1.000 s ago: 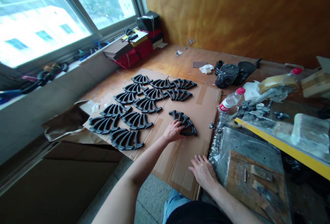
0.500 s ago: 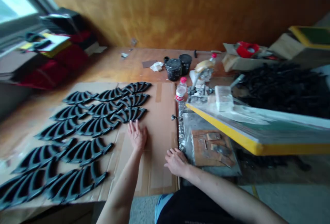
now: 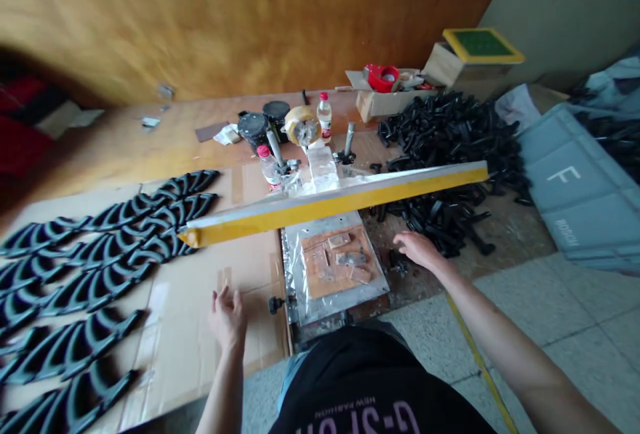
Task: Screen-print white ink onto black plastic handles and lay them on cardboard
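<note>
My left hand (image 3: 229, 317) is over the cardboard sheet (image 3: 185, 307), fingers apart and nothing in it. Rows of curved black parts (image 3: 107, 281) lie on the cardboard to its left. My right hand (image 3: 417, 247) reaches to the near edge of a pile of black pieces (image 3: 445, 221); its fingers are partly bent, and whether they touch or hold a piece is unclear. Between my hands, a wooden plate (image 3: 320, 281) with small clear blocks sits on a metal base (image 3: 373, 287). The yellow-edged frame (image 3: 300, 214) is raised above it, seen edge-on.
Behind the frame stand two bottles (image 3: 325, 117), black tubs (image 3: 253, 129) and a tape roll (image 3: 303, 127). A cardboard box (image 3: 373, 106) holds a red tape dispenser (image 3: 383, 78). On the right, a grey crate (image 3: 575, 187) stands beside the pile.
The view has turned right, bringing the grey crate in. My right hand has moved right, from beside the metal base to the black pile. My left hand has moved nearer, away from the black rows.
</note>
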Available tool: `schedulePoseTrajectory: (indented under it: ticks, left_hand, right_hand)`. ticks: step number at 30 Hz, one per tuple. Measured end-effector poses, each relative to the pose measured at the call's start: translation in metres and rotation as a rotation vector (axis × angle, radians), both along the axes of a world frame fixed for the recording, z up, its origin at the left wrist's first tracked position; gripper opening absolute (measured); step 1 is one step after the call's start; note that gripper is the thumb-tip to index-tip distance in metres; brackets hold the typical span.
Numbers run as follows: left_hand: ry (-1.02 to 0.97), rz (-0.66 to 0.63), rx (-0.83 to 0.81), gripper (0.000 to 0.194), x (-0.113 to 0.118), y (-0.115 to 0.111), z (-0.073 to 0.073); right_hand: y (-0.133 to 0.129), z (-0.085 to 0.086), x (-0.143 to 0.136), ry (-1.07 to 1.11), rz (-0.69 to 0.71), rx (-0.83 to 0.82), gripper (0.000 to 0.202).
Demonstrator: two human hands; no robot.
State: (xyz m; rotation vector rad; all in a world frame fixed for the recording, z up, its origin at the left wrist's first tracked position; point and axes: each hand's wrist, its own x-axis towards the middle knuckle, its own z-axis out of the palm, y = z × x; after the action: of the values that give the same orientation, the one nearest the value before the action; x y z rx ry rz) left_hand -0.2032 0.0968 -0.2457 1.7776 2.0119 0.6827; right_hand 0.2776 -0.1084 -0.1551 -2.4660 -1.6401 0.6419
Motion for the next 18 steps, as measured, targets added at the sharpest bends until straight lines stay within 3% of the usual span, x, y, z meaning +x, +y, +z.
schedulePoseTrajectory:
  ticks: [3,6,9,12,14,16,18]
  left_hand:
    - [-0.133,0.022,0.002,0.05,0.033,-0.016,0.023]
    - [-0.336,0.009,0.034,0.046,0.079,-0.024,0.064]
    - [-0.606,-0.026,0.121,0.044,0.125,-0.018,0.123]
    - [-0.919,-0.111,0.294,0.041,0.164,-0.002,0.187]
    - [-1.025,-0.177,0.341,0.032,0.184,0.009,0.222]
    - [-1.037,-0.207,0.339,0.033,0.196,0.015,0.245]
    - [-0.993,-0.199,0.326,0.039,0.2,0.013,0.254]
  right_hand:
    - [-0.037,-0.039,0.027,0.046,0.032,-0.072,0.032]
    - [-0.034,-0.053,0.028,0.041,-0.033,0.126,0.037]
    - [-0.001,-0.034,0.01,0.041,0.041,0.373,0.039]
    - [0.039,-0.008,-0.027,0.062,0.329,0.497,0.034]
    - [0.06,0.003,-0.056,0.039,0.511,0.505,0.031]
    - [0.073,0.009,-0.08,-0.008,0.61,0.483,0.03]
    - [0.078,0.01,-0.095,-0.059,0.632,0.478,0.03]
